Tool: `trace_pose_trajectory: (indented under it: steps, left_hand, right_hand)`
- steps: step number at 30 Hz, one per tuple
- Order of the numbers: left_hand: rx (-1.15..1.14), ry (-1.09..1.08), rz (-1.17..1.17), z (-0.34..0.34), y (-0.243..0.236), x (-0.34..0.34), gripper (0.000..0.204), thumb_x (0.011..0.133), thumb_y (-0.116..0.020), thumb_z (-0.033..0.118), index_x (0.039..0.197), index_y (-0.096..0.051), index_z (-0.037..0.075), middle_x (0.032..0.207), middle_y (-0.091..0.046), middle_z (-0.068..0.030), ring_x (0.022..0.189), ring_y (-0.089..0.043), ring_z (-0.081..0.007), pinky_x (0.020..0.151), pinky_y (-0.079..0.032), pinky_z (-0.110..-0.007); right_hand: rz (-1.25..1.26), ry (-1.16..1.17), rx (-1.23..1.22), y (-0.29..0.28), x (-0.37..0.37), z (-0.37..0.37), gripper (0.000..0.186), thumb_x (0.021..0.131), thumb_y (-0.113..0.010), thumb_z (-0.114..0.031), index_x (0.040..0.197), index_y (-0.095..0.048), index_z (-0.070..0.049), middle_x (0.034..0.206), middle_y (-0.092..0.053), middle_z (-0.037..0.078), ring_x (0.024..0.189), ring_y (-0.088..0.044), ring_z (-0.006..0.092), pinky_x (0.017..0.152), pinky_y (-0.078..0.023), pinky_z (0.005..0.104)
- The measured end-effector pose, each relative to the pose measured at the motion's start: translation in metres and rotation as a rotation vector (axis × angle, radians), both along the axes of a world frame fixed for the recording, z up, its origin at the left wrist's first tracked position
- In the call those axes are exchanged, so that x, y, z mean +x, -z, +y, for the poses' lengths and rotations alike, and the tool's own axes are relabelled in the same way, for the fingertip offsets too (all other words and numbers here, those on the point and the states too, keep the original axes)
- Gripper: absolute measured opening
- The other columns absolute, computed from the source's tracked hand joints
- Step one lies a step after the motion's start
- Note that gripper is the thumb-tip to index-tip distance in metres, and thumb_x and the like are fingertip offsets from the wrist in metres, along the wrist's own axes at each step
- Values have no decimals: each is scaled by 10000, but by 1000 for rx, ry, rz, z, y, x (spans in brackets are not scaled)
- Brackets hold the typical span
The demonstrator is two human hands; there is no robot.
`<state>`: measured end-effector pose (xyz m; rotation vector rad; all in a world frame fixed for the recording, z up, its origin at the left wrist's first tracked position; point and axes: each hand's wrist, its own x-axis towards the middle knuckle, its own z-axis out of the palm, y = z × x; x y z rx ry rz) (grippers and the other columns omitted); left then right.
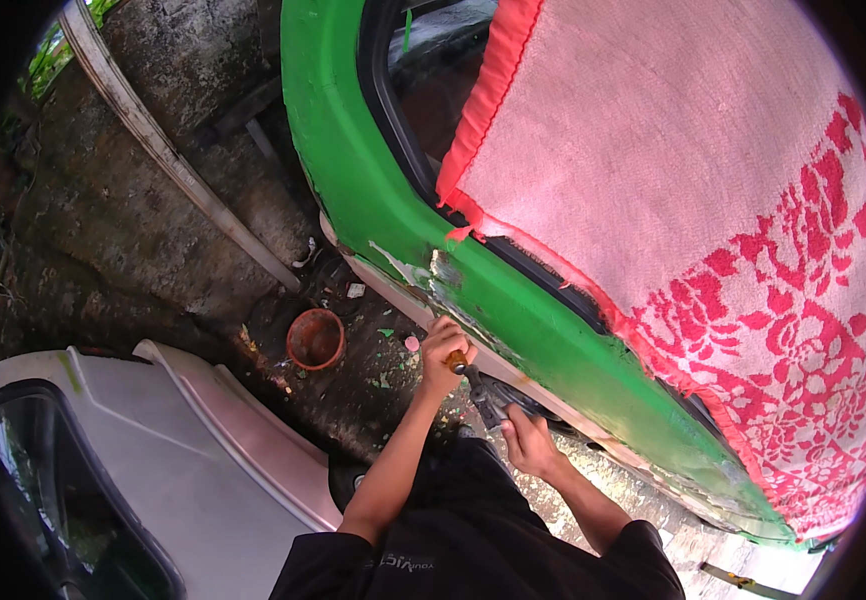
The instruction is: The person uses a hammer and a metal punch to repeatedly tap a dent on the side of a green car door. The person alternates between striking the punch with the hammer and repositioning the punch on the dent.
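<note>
The left hand (443, 356) clasped the amber handle (457, 362) of a dark tool (480, 391), the right hand (530, 442) its lower end, forearms (391, 470) converging beside the green vehicle (513, 310); a reddish pot (290, 346), contents indistinct, stood leftward.

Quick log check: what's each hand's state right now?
Left hand: closed on the amber, rounded tool handle.
Right hand: at the dark metal tool body; grip unclear.

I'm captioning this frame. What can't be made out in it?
Head view: brown handle, partly hidden by the left hand.
Head view: window of the green vehicle, partly covered by patterned cloth.
Head view: grey vehicle, cut off by the picture's edge.
Head view: ground scraps, too small to identify.
</note>
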<state>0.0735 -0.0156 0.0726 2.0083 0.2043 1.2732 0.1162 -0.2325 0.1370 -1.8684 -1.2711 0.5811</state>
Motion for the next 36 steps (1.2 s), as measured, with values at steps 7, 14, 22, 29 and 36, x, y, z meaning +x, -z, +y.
trace_pose_trajectory:
  steps: [7, 14, 22, 29, 36]
  left_hand:
    - [38, 0, 21, 11, -10, -5, 290, 590, -702, -69, 621, -433, 33, 630, -511, -61, 697, -516, -268, 722, -405, -386]
    - [52, 16, 2, -2, -12, -4, 297, 599, -711, -73, 622, -435, 35, 629, -501, -59, 695, -510, -258, 728, -408, -374]
    - [-12, 7, -17, -1, -18, -4, 296, 601, -707, -83, 622, -434, 29, 618, -488, -62, 678, -495, -251, 722, -408, -376]
    - [-16, -5, -36, 0, -14, -4, 305, 585, -704, -91, 620, -426, 30, 616, -487, -58, 676, -497, -250, 729, -405, -373]
    - [-24, -5, -27, 10, -9, -8, 302, 590, -694, -87, 611, -417, 32, 598, -478, -56, 667, -491, -253, 711, -400, -375]
  right_hand:
    - [78, -5, 219, 10, -15, -19, 106, 945, -493, -113, 979, -514, -14, 572, -455, 187, 510, -514, 441, 496, -392, 473]
    - [108, -57, 217, 0, -21, -18, 143, 965, -509, -163, 1008, -537, -30, 623, -500, 184, 508, -527, 427, 504, -413, 473]
    - [42, -115, 239, -18, -22, -11, 168, 967, -535, -193, 1003, -563, -31, 597, -542, 146, 498, -564, 379, 496, -444, 427]
    - [7, -119, 240, -31, -20, 1, 187, 974, -527, -196, 997, -558, -13, 581, -540, 145, 484, -565, 382, 473, -442, 423]
    - [-8, -107, 238, -21, -27, -8, 148, 974, -521, -172, 978, -526, -25, 561, -511, 154, 485, -561, 404, 478, -440, 448]
